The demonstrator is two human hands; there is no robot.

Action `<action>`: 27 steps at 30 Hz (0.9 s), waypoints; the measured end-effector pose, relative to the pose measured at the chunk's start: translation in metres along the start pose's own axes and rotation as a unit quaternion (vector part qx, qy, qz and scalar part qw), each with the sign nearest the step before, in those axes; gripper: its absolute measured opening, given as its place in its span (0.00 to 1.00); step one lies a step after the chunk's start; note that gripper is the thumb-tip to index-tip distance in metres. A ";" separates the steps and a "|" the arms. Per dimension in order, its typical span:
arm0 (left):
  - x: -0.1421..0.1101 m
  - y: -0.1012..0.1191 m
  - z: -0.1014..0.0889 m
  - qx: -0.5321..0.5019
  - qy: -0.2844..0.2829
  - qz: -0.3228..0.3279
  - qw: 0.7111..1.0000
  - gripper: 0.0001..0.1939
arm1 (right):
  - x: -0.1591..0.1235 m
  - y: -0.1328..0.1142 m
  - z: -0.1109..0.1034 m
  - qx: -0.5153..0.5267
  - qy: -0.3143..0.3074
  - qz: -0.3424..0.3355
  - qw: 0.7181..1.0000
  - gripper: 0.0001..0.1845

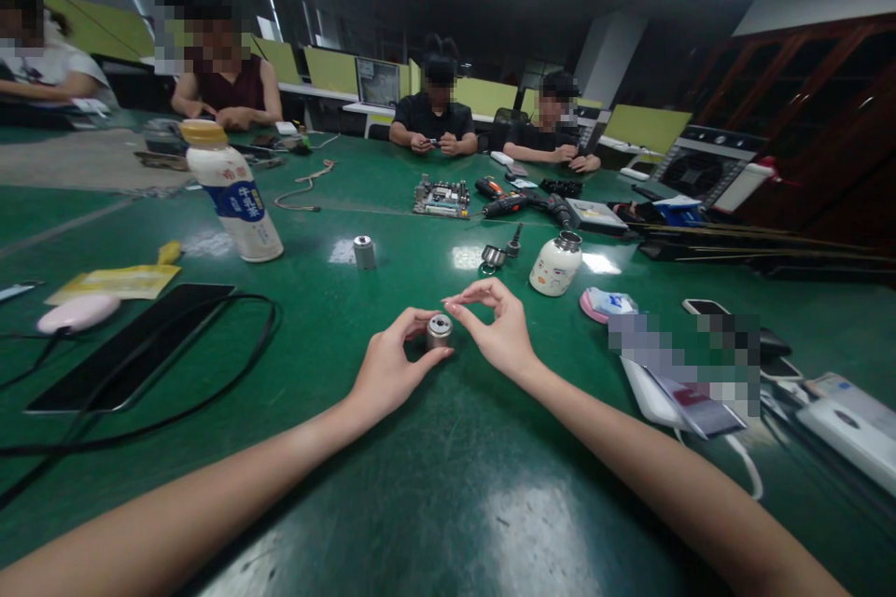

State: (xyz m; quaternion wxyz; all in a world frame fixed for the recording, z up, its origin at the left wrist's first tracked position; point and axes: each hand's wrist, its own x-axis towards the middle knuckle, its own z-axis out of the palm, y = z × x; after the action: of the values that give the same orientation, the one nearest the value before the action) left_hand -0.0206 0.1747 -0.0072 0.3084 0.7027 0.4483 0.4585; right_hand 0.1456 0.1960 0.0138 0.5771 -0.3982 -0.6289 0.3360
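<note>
A small silver metal cylinder (pixel 440 334), which looks like a small electric motor, stands upright on the green table with dark openings in its top face. My left hand (pixel 392 359) grips it from the left, thumb in front and fingers behind. Just above and to the right of its top, my right hand (pixel 500 326) pinches thumb and forefinger together; whatever sits between those fingertips is too small to make out. A similar metal cylinder (pixel 364 253) stands apart, farther back on the left.
Left are a drink bottle (pixel 242 196), a black tablet (pixel 133 350) and a looping cable (pixel 270 322). A cream flask (pixel 556 265), metal lid parts (pixel 493 257), a circuit board (pixel 442 198) and power drills (pixel 504 203) stand beyond my hands. Phones (pixel 707 406) lie right. Several people sit opposite.
</note>
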 end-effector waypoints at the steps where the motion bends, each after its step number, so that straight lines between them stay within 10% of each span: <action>1: 0.000 0.000 0.000 0.003 0.003 0.000 1.000 0.17 | 0.002 0.004 -0.003 -0.007 0.009 -0.003 1.000 0.14; 13: -0.001 0.001 0.000 0.013 0.022 -0.006 1.000 0.17 | 0.005 0.050 -0.027 -0.154 -0.081 0.000 0.985 0.15; 27: 0.000 0.001 -0.001 0.009 0.009 -0.003 1.000 0.16 | -0.008 -0.002 -0.001 -0.031 -0.039 -0.043 0.998 0.06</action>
State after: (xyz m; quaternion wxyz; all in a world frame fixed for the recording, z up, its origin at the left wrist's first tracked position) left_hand -0.0212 0.1740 -0.0055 0.2987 0.7001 0.4573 0.4599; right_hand 0.1466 0.1880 0.0123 0.5534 -0.3746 -0.6779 0.3065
